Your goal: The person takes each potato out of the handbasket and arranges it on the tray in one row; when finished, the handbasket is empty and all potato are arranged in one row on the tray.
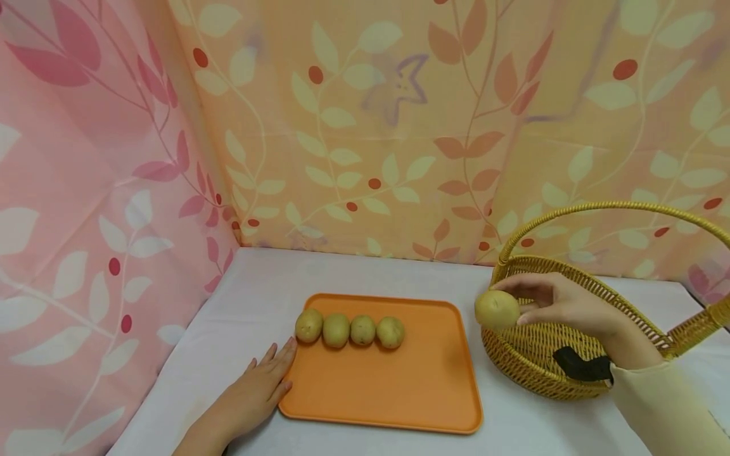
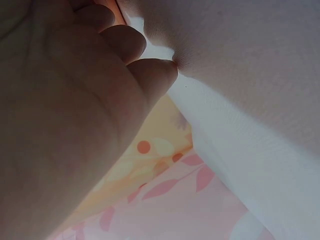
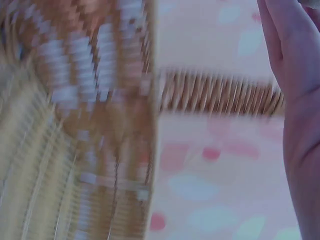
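Between the fingers and thumb of my right hand [image 1: 561, 304] is a potato [image 1: 497, 310], held above the near-left rim of a wicker basket [image 1: 536, 373]. On an orange tray [image 1: 382, 386], several potatoes [image 1: 363, 330] sit side by side in a row along the back left. My left hand [image 1: 256, 386] lies with fingers extended at the tray's left edge, its fingertips close to the leftmost potato [image 1: 309, 325]. The left wrist view shows that palm and its fingers [image 2: 155, 75] near the white cloth. In the right wrist view the basket [image 3: 115, 125] is blurred.
The basket's tall arched handle [image 1: 616, 206] rises over its right side. A black strap [image 1: 582, 365] shows at the right wrist. White cloth [image 1: 365, 269] covers the table. Leaf-patterned fabric [image 1: 353, 126] stands behind, and pink fabric [image 1: 85, 221] stands on the left.
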Motion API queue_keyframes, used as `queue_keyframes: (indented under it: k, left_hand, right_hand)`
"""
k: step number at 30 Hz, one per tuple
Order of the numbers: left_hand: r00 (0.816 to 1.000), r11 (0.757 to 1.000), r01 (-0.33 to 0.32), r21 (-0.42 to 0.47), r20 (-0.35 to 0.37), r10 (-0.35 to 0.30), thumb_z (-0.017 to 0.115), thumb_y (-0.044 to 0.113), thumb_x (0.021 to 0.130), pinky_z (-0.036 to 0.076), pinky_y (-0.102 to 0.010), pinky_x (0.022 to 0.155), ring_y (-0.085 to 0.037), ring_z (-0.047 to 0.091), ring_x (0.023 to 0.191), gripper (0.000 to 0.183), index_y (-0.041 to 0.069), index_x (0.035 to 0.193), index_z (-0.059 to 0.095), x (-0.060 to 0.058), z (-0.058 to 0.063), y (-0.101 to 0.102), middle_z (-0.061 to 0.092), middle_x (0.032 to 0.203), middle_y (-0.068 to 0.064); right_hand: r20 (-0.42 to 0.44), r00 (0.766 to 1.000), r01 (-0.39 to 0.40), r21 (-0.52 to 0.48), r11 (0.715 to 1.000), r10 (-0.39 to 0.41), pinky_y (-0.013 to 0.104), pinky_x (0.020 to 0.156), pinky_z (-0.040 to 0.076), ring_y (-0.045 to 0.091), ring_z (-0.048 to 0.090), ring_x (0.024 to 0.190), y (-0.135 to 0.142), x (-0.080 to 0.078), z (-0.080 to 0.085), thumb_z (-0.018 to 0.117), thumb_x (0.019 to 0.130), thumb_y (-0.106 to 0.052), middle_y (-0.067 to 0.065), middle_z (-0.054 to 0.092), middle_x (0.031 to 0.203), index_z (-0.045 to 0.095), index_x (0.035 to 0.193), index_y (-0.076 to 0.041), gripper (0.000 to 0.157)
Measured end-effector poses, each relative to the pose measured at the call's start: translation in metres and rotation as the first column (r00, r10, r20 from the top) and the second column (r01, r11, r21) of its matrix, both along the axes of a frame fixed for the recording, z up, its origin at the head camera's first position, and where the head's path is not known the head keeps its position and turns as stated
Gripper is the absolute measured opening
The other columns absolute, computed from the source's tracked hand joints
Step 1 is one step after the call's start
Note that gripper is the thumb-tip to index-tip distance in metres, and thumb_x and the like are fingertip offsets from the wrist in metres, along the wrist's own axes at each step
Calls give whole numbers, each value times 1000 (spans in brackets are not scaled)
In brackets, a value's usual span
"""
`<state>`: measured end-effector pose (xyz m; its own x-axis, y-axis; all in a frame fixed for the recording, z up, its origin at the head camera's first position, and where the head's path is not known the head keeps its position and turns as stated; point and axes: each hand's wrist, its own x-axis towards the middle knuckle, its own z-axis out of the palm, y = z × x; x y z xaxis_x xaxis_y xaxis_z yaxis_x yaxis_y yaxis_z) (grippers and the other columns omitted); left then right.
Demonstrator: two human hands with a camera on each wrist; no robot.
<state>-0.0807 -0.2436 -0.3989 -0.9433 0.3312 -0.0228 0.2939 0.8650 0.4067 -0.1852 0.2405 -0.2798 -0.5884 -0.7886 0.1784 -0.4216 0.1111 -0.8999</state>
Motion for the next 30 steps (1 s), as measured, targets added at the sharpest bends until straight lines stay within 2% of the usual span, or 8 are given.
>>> queue_keyframes:
  k: [3,5,12,17,23,30]
  left_hand:
    - [1000,1000,-2,1,5,2,53,23,97,20,-64,104,-38,24,138,59,1,147,30,0,0,0,32,150,-13]
    - [1000,1000,-4,3,8,4,52,23,97,20,-64,104,-38,24,138,59,1,147,30,0,0,0,31,150,-13]
    - [1000,1000,-7,6,11,7,52,23,97,20,-64,104,-38,24,138,58,2,147,30,0,-1,0,31,150,-12]
    - [1000,1000,-8,4,11,8,52,24,97,20,-64,104,-38,24,138,58,2,147,30,1,0,0,31,151,-11]
    - [1000,1000,-19,-6,14,19,53,24,97,20,-64,104,-38,24,138,58,3,147,31,1,0,0,32,150,-11]
    - [1000,1000,-11,-5,13,11,53,23,97,20,-65,103,-39,24,137,59,2,147,30,1,2,0,32,150,-13]
  right_hand:
    - [9,994,-108,-20,994,109,34,87,51,21,59,108,-19,3,-2,59,82,18,15,56,125,48,129,11,48]
    - [17,990,-142,1,990,142,37,88,50,21,59,108,-31,4,-3,62,82,14,14,56,125,48,129,10,48]
    - [13,986,-168,173,971,168,35,82,53,15,59,103,-64,4,-17,71,84,-8,10,61,114,55,125,2,45]
    - [24,980,-196,241,951,196,35,82,53,17,60,101,-82,2,-27,72,84,-15,9,61,113,57,122,-1,43]
    - [-7,989,-138,310,941,147,39,82,53,15,62,98,-94,-2,-43,73,82,-17,7,64,112,60,119,-1,42]
    - [-27,998,-33,434,900,49,36,84,50,16,61,96,-106,-12,-59,74,82,-12,3,64,109,62,117,-2,39]
